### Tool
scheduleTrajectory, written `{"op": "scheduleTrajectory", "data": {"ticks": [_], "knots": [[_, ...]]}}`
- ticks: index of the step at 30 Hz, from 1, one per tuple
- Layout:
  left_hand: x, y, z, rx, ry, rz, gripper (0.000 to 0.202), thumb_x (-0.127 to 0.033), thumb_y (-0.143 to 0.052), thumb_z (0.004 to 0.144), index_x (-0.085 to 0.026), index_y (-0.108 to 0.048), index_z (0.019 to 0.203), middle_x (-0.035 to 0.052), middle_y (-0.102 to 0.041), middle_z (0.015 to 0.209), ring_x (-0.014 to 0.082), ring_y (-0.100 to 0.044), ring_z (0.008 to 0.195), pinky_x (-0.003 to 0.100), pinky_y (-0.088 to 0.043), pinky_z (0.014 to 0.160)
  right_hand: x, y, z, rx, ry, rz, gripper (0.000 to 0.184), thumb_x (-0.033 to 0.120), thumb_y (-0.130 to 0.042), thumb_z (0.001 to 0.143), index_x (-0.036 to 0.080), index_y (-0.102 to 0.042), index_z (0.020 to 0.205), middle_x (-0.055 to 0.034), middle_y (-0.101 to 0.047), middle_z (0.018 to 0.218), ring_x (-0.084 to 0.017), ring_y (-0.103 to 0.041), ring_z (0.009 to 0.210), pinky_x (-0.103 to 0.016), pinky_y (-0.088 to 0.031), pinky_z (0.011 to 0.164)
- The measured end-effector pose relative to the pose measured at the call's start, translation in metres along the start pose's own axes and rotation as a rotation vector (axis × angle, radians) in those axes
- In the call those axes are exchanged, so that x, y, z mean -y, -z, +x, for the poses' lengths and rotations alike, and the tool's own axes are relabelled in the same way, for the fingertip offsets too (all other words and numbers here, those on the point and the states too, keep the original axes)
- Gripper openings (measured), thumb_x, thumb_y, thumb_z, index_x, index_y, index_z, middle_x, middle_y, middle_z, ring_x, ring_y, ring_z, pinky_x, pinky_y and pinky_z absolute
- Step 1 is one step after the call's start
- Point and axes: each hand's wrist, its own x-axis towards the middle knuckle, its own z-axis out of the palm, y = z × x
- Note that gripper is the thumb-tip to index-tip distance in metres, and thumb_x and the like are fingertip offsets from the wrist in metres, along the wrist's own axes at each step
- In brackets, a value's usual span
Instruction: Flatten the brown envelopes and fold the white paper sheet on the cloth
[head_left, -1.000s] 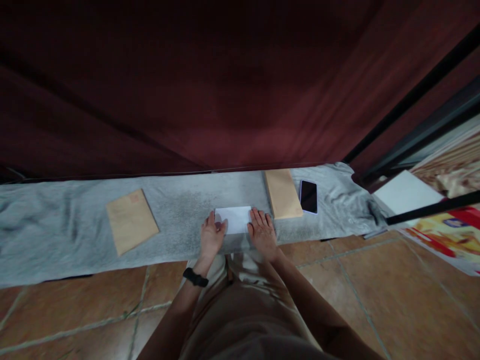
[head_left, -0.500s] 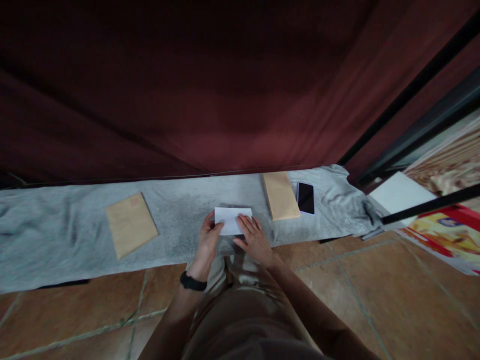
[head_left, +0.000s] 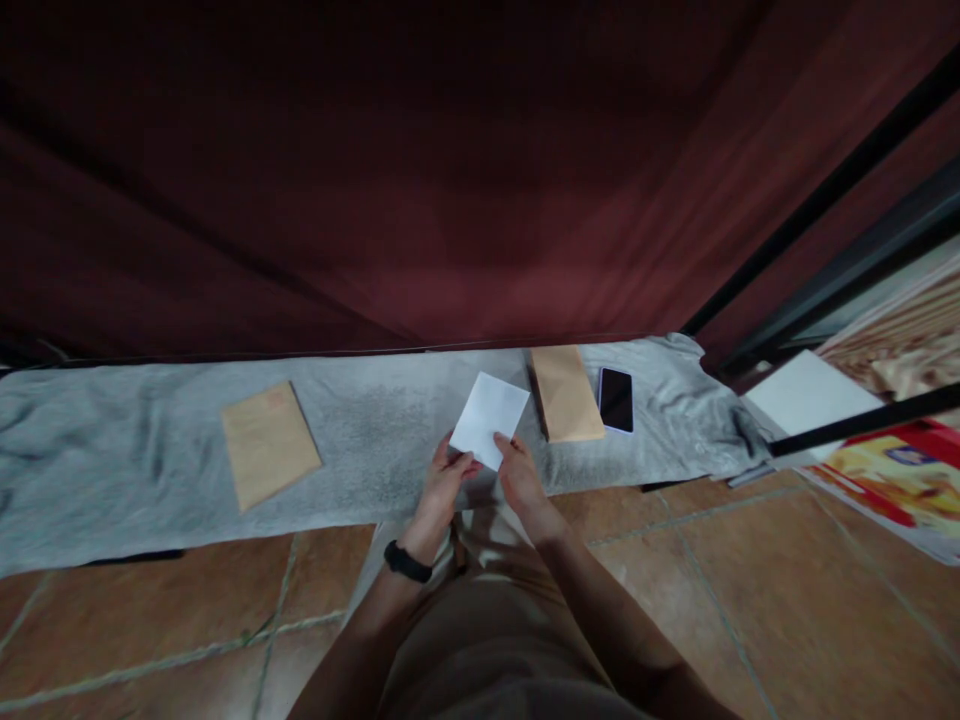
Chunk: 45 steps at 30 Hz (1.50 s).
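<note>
A white folded sheet of paper (head_left: 489, 415) is held tilted in front of me, over the grey cloth. My left hand (head_left: 448, 480) pinches its lower left corner, thumb on top. On its lower right edge my right hand (head_left: 519, 472) grips it, also with the thumb on the upper face. The fingers beneath the paper are mostly hidden. Just right of the paper lies a stack of brown envelopes (head_left: 568, 395), with a phone (head_left: 616, 400), its screen dark, beside it. To the left a single brown envelope (head_left: 271, 445) rests at an angle.
A grey cloth (head_left: 367, 430) covers the long low surface, backed by a dark red curtain (head_left: 450, 200). At the right stand a black bar (head_left: 862, 420), a white panel (head_left: 810, 395) and a red and yellow box (head_left: 900, 470). Tiled floor (head_left: 735, 560) lies below.
Both hands have lifted the paper from the cloth and turned it, so it now points up and right. My right hand went from lying flat on the paper to gripping its edge.
</note>
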Motion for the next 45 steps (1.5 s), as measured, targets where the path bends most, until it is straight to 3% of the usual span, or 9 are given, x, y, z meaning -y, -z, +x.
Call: {"op": "scheduleTrajectory", "data": {"ticks": [6, 11, 14, 17, 21, 25, 29, 34, 45], "knots": [[-0.004, 0.02, 0.022, -0.04, -0.132, 0.35, 0.082, -0.016, -0.063, 0.079, -0.014, -0.036, 0.156, -0.0066, -0.065, 0.067, 0.0142, -0.061, 0.058, 0.029, -0.054, 0.065, -0.003, 0.027, 0.008, -0.103, -0.053, -0.006, 0.042, 0.047, -0.072, 0.073, 0.022, -0.065, 0.106, -0.0061, -0.076, 0.098, -0.022, -0.071, 0.084, -0.033, -0.06, 0.07], [-0.01, 0.038, 0.037, -0.022, -0.178, 0.572, 0.083, -0.013, -0.06, 0.078, -0.01, -0.035, 0.157, -0.0071, -0.061, 0.062, 0.0163, -0.058, 0.056, 0.031, -0.051, 0.065, -0.012, 0.053, 0.026, -0.238, -0.023, -0.115, 0.054, 0.038, -0.066, 0.074, 0.02, -0.062, 0.125, 0.0, -0.069, 0.084, -0.019, -0.067, 0.074, -0.033, -0.06, 0.068], [-0.01, 0.039, 0.04, -0.019, -0.203, 0.674, 0.082, -0.015, -0.06, 0.081, -0.01, -0.033, 0.158, -0.0056, -0.062, 0.066, 0.0168, -0.059, 0.058, 0.031, -0.051, 0.068, -0.016, 0.062, 0.028, -0.191, 0.066, -0.386, 0.055, 0.034, -0.056, 0.083, 0.017, -0.058, 0.135, -0.0042, -0.07, 0.091, -0.02, -0.067, 0.073, -0.036, -0.061, 0.068], [-0.01, 0.037, 0.04, -0.044, -0.222, 0.818, 0.08, -0.016, -0.06, 0.083, -0.012, -0.034, 0.158, -0.0034, -0.064, 0.072, 0.0173, -0.062, 0.064, 0.031, -0.051, 0.072, -0.013, 0.066, 0.022, -0.159, 0.322, -0.81, 0.052, 0.026, -0.049, 0.091, 0.016, -0.055, 0.142, -0.0156, -0.067, 0.125, -0.026, -0.068, 0.106, -0.044, -0.059, 0.092], [-0.011, 0.036, 0.039, -0.034, -0.234, 0.947, 0.076, -0.016, -0.058, 0.087, -0.013, -0.033, 0.159, 0.0002, -0.068, 0.08, 0.0184, -0.065, 0.071, 0.03, -0.051, 0.074, -0.005, 0.054, 0.013, 0.012, 0.584, -1.194, 0.051, 0.018, -0.043, 0.098, 0.019, -0.053, 0.149, -0.0139, -0.053, 0.154, -0.026, -0.049, 0.143, -0.047, -0.044, 0.116], [-0.014, 0.035, 0.04, -0.019, -0.249, 0.999, 0.074, -0.013, -0.052, 0.088, -0.013, -0.031, 0.159, 0.0029, -0.071, 0.083, 0.0201, -0.068, 0.077, 0.031, -0.053, 0.077, -0.009, 0.024, 0.012, 0.332, 0.66, -1.336, 0.048, 0.02, -0.04, 0.104, 0.019, -0.054, 0.15, -0.0092, -0.053, 0.157, -0.022, -0.046, 0.146, -0.043, -0.039, 0.122], [-0.018, 0.029, 0.04, -0.058, -0.233, 1.034, 0.069, -0.012, -0.047, 0.091, -0.01, -0.033, 0.159, 0.0086, -0.074, 0.09, 0.0244, -0.072, 0.084, 0.033, -0.054, 0.08, -0.02, -0.001, 0.016, 0.457, 0.642, -1.448, 0.044, 0.027, -0.043, 0.107, 0.019, -0.056, 0.149, -0.0079, -0.051, 0.158, -0.023, -0.046, 0.147, -0.045, -0.032, 0.126], [-0.018, 0.015, 0.034, -0.162, -0.142, 1.093, 0.062, -0.014, -0.046, 0.096, -0.01, -0.036, 0.157, 0.0174, -0.075, 0.103, 0.0295, -0.074, 0.092, 0.038, -0.054, 0.082, -0.029, -0.002, 0.017, 0.428, 0.662, -1.515, 0.046, 0.027, -0.043, 0.108, 0.02, -0.051, 0.152, -0.0095, -0.047, 0.161, -0.026, -0.042, 0.15, -0.051, -0.028, 0.125], [-0.01, 0.012, 0.022, -0.221, -0.179, 1.046, 0.055, -0.015, -0.045, 0.098, -0.014, -0.043, 0.153, 0.0166, -0.076, 0.107, 0.0257, -0.074, 0.095, 0.033, -0.053, 0.086, -0.03, 0.042, 0.036, 0.193, 0.783, -1.612, 0.052, 0.031, -0.038, 0.108, 0.014, -0.045, 0.156, -0.0194, -0.045, 0.16, -0.032, -0.043, 0.147, -0.057, -0.033, 0.119]]}}
